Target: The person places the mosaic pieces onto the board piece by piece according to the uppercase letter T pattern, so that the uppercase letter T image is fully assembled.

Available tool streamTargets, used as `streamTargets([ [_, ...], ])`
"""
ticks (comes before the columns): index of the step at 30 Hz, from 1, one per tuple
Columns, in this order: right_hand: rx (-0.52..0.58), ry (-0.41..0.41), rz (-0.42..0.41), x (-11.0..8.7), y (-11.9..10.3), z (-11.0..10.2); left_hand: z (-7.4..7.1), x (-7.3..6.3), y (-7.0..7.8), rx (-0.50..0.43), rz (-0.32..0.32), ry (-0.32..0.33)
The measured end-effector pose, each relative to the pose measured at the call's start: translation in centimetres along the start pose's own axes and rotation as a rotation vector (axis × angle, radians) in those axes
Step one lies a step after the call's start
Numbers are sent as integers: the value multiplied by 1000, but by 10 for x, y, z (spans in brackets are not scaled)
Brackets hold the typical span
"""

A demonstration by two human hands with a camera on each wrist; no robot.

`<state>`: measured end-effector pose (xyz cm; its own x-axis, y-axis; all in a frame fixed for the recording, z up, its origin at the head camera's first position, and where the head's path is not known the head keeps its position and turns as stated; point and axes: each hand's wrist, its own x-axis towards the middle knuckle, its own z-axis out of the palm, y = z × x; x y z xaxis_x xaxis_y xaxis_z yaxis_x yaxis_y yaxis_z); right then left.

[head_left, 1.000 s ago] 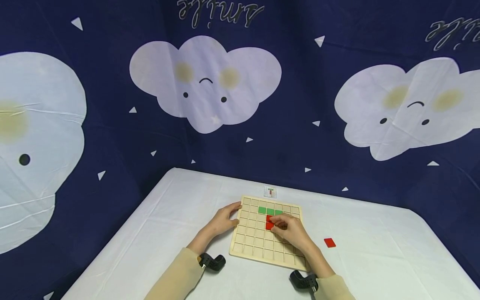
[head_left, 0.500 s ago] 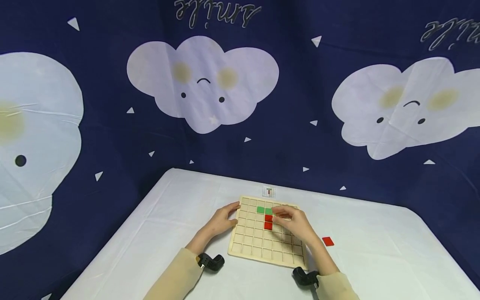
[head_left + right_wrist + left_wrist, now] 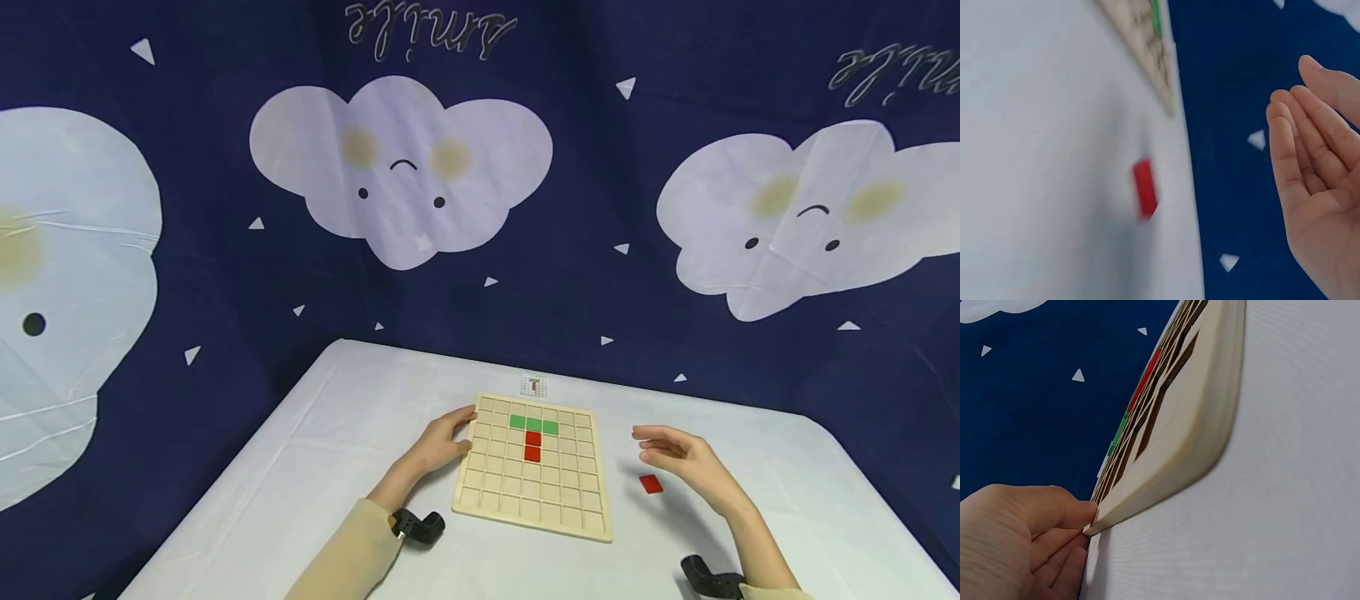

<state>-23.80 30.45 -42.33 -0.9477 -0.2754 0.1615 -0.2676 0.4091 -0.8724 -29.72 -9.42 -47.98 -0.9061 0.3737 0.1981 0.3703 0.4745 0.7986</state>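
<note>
My left hand (image 3: 438,442) holds the left edge of a pale wooden grid board (image 3: 491,479), with thumb and fingers at its rim. In the left wrist view, the thumb (image 3: 1063,507) meets the board's edge and the other fingers bend below it. A row of three green tiles (image 3: 534,424) lies in the grid, and two red tiles (image 3: 532,446) run down from the middle one. To the right of the board, my right hand (image 3: 693,465) hovers over the table with loosely bent fingers and holds nothing. A loose red tile (image 3: 651,484) lies below its fingertips.
Behind the board lies a small card (image 3: 534,385) printed with a coloured grid pattern. A white cloth covers the table (image 3: 375,383), and a dark blue curtain (image 3: 585,275) with clouds hangs along its back edge. Black wrist devices (image 3: 418,527) sit on both forearms.
My right hand has left the board and moved right, to above the loose red tile. The third green tile shows again. My left hand stays at the board's edge.
</note>
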Motion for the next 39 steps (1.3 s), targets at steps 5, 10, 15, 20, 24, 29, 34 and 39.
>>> streamTargets([
  [5, -4, 36, 28, -17, 20, -2, -1, 0, 0, 0, 10, 1],
  [10, -19, 40, 45, -28, 37, 6, -1, -1, 1, 17, 6, 2],
  [15, -59, 43, 10, -31, 47, 9, -2, -1, 0, 20, 9, 2],
  [20, -152, 92, -20, -33, 50, 6, -1, -1, -1, 21, 6, -8],
  [24, -196, 119, 14, -35, 52, 4, -1, -1, -1, 25, 6, -5],
  [29, -229, 130, 29, -35, 57, 7, -1, -1, -1, 31, 12, 0],
  [34, -278, 178, 63, -32, 56, 9, -2, -1, -1, 20, 7, -1],
  [39, -205, 233, 37, -28, 38, 2, -2, -1, -1, 15, 9, -1],
])
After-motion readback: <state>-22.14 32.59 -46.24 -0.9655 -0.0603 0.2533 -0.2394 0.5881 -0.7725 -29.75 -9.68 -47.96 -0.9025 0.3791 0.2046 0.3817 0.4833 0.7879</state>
